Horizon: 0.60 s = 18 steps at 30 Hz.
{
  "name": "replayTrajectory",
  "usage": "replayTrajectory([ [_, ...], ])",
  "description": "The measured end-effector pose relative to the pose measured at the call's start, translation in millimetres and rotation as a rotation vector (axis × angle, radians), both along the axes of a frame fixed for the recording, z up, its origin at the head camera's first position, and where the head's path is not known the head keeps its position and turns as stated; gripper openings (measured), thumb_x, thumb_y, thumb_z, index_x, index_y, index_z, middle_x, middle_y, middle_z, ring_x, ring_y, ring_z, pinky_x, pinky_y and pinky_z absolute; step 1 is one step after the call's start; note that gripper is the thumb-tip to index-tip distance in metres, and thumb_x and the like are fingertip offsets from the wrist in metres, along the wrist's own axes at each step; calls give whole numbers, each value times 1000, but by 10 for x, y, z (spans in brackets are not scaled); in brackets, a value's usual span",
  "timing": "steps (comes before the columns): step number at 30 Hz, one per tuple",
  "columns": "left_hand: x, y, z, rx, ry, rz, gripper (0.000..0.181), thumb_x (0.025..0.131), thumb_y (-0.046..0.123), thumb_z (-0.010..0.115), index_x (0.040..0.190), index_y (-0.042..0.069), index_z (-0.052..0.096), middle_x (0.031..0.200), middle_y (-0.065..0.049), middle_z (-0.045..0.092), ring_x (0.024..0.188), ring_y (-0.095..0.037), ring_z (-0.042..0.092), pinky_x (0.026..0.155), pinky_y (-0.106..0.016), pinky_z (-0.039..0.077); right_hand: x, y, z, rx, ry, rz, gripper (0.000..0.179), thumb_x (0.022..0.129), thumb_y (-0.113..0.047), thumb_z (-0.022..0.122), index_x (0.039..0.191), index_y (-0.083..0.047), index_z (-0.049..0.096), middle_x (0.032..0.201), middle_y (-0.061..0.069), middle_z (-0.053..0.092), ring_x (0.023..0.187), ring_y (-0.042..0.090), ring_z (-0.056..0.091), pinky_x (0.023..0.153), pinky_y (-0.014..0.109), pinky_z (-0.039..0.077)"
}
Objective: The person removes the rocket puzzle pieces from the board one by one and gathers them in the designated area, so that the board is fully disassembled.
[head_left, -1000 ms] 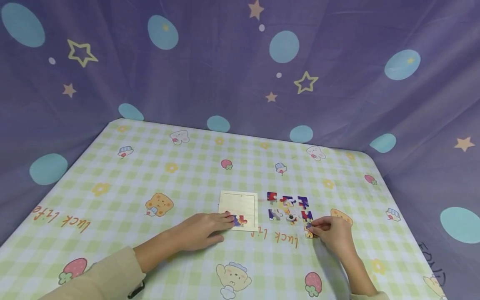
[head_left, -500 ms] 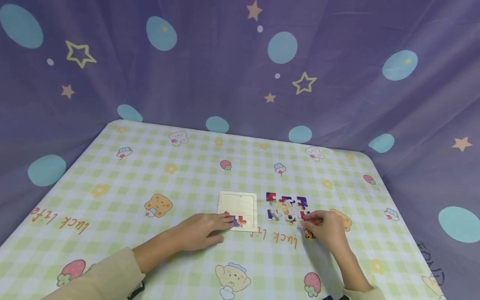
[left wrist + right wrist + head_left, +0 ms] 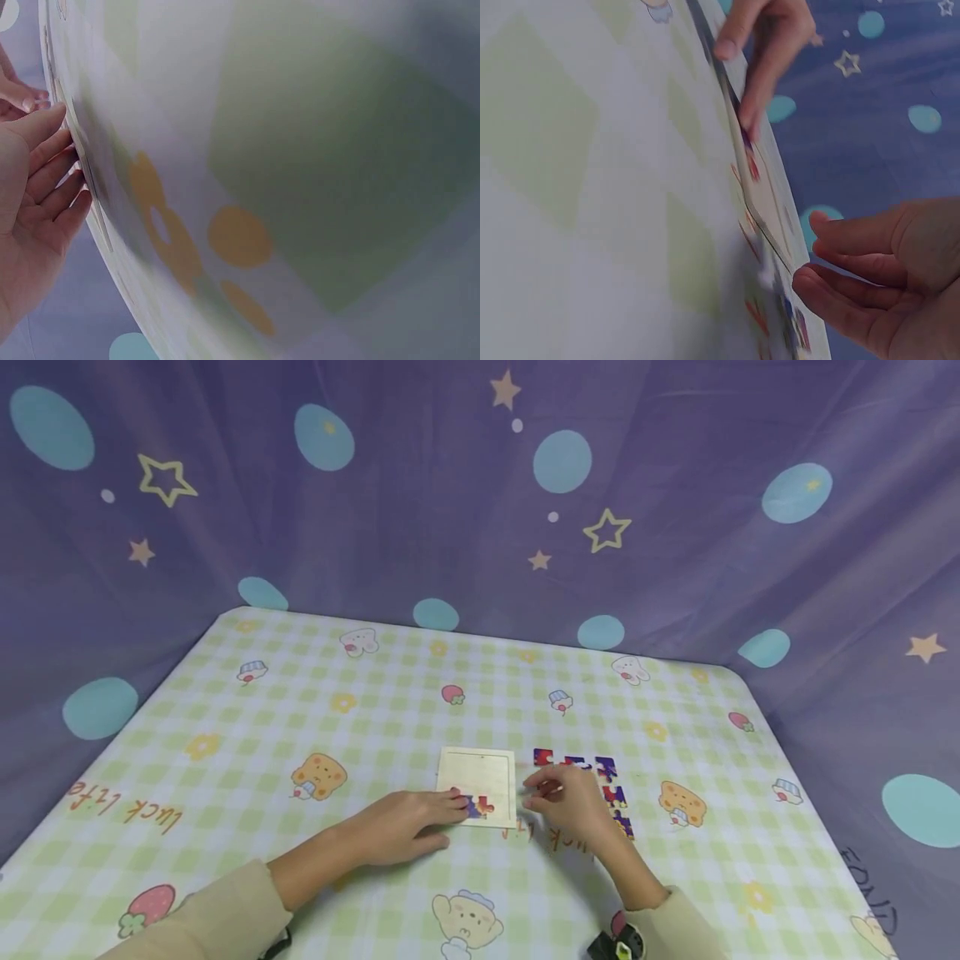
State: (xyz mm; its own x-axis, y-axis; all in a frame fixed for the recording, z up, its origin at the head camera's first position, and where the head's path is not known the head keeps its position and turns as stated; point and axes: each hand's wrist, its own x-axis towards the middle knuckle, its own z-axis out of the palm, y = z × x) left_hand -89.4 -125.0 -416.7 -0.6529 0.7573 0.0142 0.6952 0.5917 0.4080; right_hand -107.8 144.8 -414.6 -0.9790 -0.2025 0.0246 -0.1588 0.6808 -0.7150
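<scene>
In the head view my left hand (image 3: 408,827) rests with its fingertips on the lower left of a square wooden puzzle tray (image 3: 476,750). Just past those fingertips, colourful puzzle pieces (image 3: 480,807) lie along the tray's bottom edge; the fingers cover part of them. My right hand (image 3: 573,802) hovers right of the tray, thumb and fingers bent but apart. The right wrist view shows a gap between thumb and fingers of the right hand (image 3: 889,277), with no piece visible there. Loose pieces (image 3: 615,796) lie beyond it; the hand hides some of them.
A tablecloth (image 3: 360,735) with green checks and cartoon prints covers the table. Behind it hangs a purple curtain (image 3: 450,510) with stars and blue ovals. A dark wrist device (image 3: 618,943) sits by the right sleeve.
My right hand has left the lower right puzzle piece and moved left toward the tray, now covering the middle pieces. That lower right piece now lies uncovered. My left hand has stayed put.
</scene>
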Motion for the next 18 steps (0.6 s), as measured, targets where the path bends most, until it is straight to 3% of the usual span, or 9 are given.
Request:
replayTrajectory([
  [10, 1, 5, 3, 6, -28, 11, 41, 93, 28, 61, 131, 11, 60, 141, -6, 55, 132, -23, 53, 109, -43, 46, -61, -310, -42, -21, 24, 257, 13, 78, -4, 77, 91, -4, 73, 85, 8, 73, 73, 12, 67, 67, 14, 55],
  [18, -61, 49, 35, 63, -44, 39, 33, 92, 24, 63, 121, 10, 67, 127, -5, 66, 124, -23, 60, 106, -42, 49, -84, -455, -57, 87, 37, 305, 11, 78, -8, 78, 88, -6, 74, 80, 3, 68, 68, 5, 57, 59, 13, 47],
])
